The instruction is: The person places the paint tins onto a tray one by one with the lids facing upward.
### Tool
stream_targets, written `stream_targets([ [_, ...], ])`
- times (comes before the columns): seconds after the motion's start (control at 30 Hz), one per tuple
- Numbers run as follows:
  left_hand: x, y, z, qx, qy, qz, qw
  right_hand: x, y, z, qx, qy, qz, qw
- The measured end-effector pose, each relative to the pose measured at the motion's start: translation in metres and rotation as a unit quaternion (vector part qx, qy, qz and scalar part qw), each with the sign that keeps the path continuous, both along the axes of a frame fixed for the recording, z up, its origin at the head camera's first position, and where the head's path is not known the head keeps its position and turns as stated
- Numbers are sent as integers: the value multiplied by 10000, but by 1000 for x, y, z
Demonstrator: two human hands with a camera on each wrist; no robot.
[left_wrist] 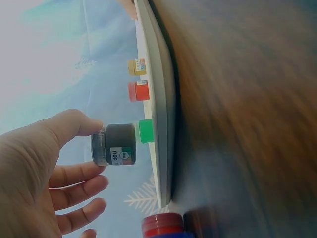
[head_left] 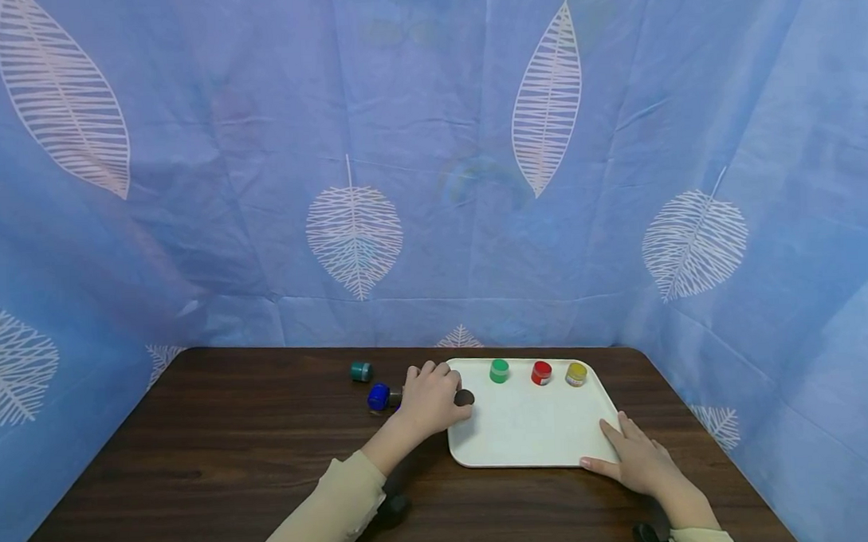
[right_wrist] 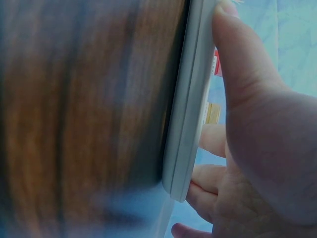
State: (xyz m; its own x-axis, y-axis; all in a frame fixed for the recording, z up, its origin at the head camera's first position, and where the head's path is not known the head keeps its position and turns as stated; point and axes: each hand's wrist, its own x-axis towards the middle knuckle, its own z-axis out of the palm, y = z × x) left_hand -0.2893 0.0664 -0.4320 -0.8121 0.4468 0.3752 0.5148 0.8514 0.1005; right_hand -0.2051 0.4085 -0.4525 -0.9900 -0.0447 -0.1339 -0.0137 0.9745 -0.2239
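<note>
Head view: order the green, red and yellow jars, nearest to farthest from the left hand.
1. Green jar, right of the left hand, on the white tray.
2. Red jar, middle of the row.
3. Yellow jar, right end.

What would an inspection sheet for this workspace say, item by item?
Surface: dark wood-grained table, white tray lying on it.
Job's things: green jar, red jar and yellow jar along the tray's far side; teal jar and blue jar on the table to its left, with more partly hidden by a hand.
Clutter: nothing else seen.
Grippers: left hand pinches a dark jar over the tray's left side; right hand rests on its near right corner.
Cables: nothing seen.
Surroundings: blue curtain with white leaf prints.
</note>
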Motion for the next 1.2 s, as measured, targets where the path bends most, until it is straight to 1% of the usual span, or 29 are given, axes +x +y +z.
stream_targets([
  [0.13, -6, 8, 1, 75, -197, 110, 9997, 1, -1, 1, -3, 38, 15, 10000],
  [0.33, -18, 19, 0, 209, -696, 357, 9967, 2, -1, 0, 0, 58, 4, 10000],
  [0.47, -25, 23, -3, 259, -843, 461, 9950, 2, -1, 0, -3, 43, 0, 10000],
  [0.7, -36, 27, -7, 340, -977, 579, 9929, 1, -2, 2, 34, 33, 13, 10000],
  [1.0, -50, 30, -9, 462, -1122, 763, 9897, 1, -3, 4, 32, -48, -26, 10000],
  [1.2, -60, 32, -13, 573, -1087, 904, 9883, 1, -3, 4, 44, -15, -16, 10000],
])
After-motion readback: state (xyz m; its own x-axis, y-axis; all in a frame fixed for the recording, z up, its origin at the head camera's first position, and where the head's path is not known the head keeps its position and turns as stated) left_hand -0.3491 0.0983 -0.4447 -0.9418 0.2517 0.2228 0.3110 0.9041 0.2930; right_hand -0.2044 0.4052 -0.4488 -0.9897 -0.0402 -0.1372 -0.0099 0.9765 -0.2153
